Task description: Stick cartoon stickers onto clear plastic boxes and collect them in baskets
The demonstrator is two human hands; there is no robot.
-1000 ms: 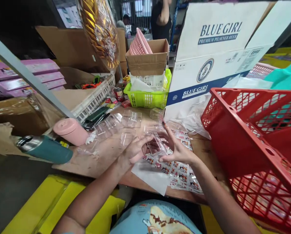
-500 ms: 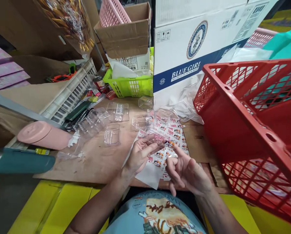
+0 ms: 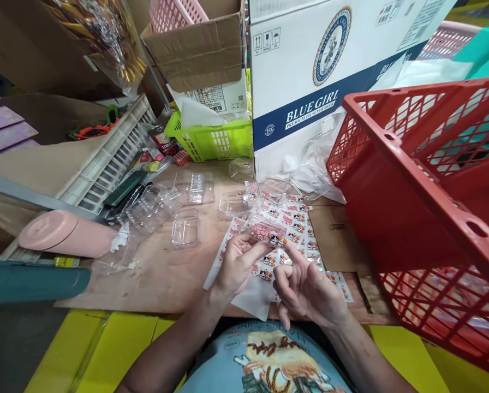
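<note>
My left hand (image 3: 240,262) pinches a clear plastic box (image 3: 264,225) above the sticker sheets. Pink lettering and a cat sticker (image 3: 278,241) show on the box. The index finger of my right hand (image 3: 308,286) points at the cat sticker, its tip at the sticker's edge; the other fingers are curled loosely. Sheets of cat stickers (image 3: 297,229) lie beneath and beyond my hands, with a white backing paper (image 3: 252,297) near the table's front edge. Another clear box (image 3: 186,228) rests on the wooden table (image 3: 154,284) to the left.
Several clear boxes lie behind my hands. A red basket (image 3: 416,202) stands at the right, a white carton (image 3: 285,71) and a green basket (image 3: 220,141) at the back. At the left are a pink bottle (image 3: 66,233) and a teal object (image 3: 35,281).
The cat sticker and my right fingertip have moved slightly left, closer to the box in my left hand. The whole view has shifted a little.
</note>
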